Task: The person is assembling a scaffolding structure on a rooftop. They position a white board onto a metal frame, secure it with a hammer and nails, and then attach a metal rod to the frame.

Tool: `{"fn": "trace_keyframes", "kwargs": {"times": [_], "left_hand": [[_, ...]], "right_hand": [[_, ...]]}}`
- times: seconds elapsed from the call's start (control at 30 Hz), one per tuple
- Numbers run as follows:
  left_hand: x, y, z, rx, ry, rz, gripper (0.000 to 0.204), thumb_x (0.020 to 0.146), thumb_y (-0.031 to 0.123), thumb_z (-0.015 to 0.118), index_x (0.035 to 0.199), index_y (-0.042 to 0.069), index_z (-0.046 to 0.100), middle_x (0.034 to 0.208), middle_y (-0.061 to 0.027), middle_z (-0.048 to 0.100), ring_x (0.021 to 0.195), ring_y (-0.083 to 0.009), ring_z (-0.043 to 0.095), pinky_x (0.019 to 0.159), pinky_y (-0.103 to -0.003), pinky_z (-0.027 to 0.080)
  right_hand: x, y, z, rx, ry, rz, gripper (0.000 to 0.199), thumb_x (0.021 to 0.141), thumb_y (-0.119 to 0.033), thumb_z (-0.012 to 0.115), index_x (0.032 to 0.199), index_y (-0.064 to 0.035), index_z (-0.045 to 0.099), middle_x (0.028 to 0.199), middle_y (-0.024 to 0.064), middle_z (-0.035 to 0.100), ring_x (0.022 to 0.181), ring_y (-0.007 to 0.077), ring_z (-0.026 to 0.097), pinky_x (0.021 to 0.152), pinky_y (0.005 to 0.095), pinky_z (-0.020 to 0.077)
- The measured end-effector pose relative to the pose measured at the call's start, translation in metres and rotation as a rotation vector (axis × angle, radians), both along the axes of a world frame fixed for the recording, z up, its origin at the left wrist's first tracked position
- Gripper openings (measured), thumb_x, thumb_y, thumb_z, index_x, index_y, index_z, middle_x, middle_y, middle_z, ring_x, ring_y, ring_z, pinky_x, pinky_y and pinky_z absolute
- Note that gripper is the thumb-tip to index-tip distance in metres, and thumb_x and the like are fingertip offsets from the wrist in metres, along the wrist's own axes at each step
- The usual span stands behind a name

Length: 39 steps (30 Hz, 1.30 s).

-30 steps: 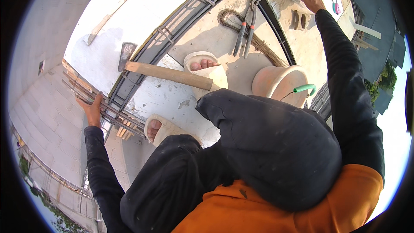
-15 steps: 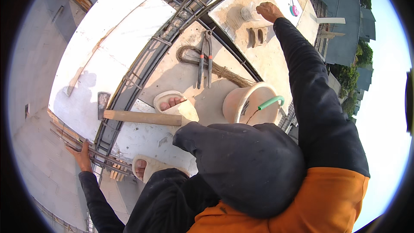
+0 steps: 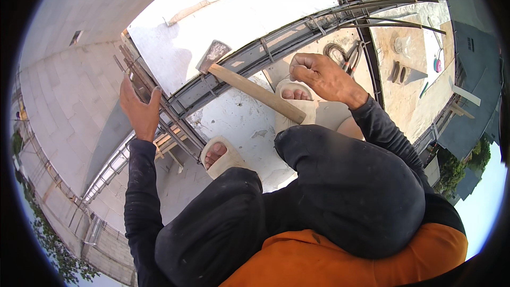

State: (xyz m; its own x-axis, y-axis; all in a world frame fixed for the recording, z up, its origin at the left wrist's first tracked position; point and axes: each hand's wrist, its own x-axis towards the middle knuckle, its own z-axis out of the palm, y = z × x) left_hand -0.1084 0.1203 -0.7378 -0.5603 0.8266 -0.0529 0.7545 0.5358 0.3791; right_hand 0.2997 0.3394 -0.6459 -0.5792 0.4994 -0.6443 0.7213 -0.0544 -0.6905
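My left hand is at the left, its thumb and fingers apart around the ends of several thin steel bars; whether it touches them is hard to tell. My right hand is closed in a pinch above my sandalled foot, and what it holds, if anything, is too small to make out. Between the hands lies a hammer with a wide metal head and a wooden handle, across the rebar cage. Behind my right hand, pincers and a coil of tie wire are partly hidden.
White panels lie beyond the rebar cage. On a board at the right are a clear plastic container, two small blocks and a pink-and-teal round item. A bucket is mostly hidden. The edge drops off at left.
My right hand has come back from beside the clear container to above my foot. My left hand stays by the bar ends. The view has turned leftward.
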Motion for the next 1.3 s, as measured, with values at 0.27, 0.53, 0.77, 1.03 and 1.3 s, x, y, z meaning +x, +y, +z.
{"fn": "trace_keyframes", "kwargs": {"times": [0.27,0.53,0.77,1.03,1.3], "left_hand": [[0.102,0.041,0.078,-0.160,-0.908,-0.449,0.043,0.101,0.019,0.070,0.139,0.000,0.065,0.128,-0.0181,0.073,0.116,-0.0241,0.070,0.100,-0.038,0.054],[0.089,0.081,0.049,-0.169,-0.709,-0.585,0.026,0.105,0.015,0.062,0.124,-0.001,0.070,0.111,-0.0118,0.077,0.103,-0.0233,0.073,0.094,-0.036,0.055],[0.081,0.189,0.008,0.150,-0.653,-0.349,0.020,0.104,0.016,0.065,0.116,0.001,0.069,0.107,-0.0086,0.073,0.102,-0.0179,0.068,0.094,-0.032,0.053],[0.108,0.225,-0.044,0.078,-0.868,-0.395,0.017,0.102,0.013,0.065,0.113,0.001,0.071,0.106,-0.0085,0.075,0.100,-0.0196,0.070,0.093,-0.033,0.054],[0.174,0.224,-0.079,0.250,-0.404,-0.607,0.011,0.096,0.022,0.071,0.105,0.016,0.076,0.126,0.0025,0.070,0.134,-0.0242,0.048,0.119,-0.049,0.020]], "right_hand": [[-0.102,-0.068,-0.039,0.079,0.308,0.256,0.035,0.102,-0.030,0.054,0.096,0.0028,0.063,0.086,0.0250,0.067,0.083,0.0423,0.067,0.078,0.0544,0.0516],[-0.064,-0.082,-0.072,0.739,0.052,0.168,0.052,0.103,-0.050,0.062,0.119,-0.0010,0.065,0.086,0.0146,0.067,0.090,0.0355,0.070,0.091,0.0434,0.0571],[-0.048,-0.071,-0.049,0.116,-0.133,0.248,0.064,0.097,-0.055,0.068,0.117,0.0055,0.064,0.103,0.0294,0.072,0.094,0.0439,0.074,0.085,0.0513,0.0584],[0.031,-0.045,0.053,-0.271,-0.155,-0.252,0.058,0.096,-0.044,0.078,0.124,0.0003,0.052,0.082,0.0157,0.066,0.070,0.0234,0.067,0.064,0.0382,0.0545],[0.057,-0.070,0.063,-0.092,0.107,-0.843,0.067,0.102,-0.035,0.073,0.151,-0.0017,0.041,0.097,0.0116,0.065,0.065,0.0154,0.063,0.055,0.0312,0.0525]]}}
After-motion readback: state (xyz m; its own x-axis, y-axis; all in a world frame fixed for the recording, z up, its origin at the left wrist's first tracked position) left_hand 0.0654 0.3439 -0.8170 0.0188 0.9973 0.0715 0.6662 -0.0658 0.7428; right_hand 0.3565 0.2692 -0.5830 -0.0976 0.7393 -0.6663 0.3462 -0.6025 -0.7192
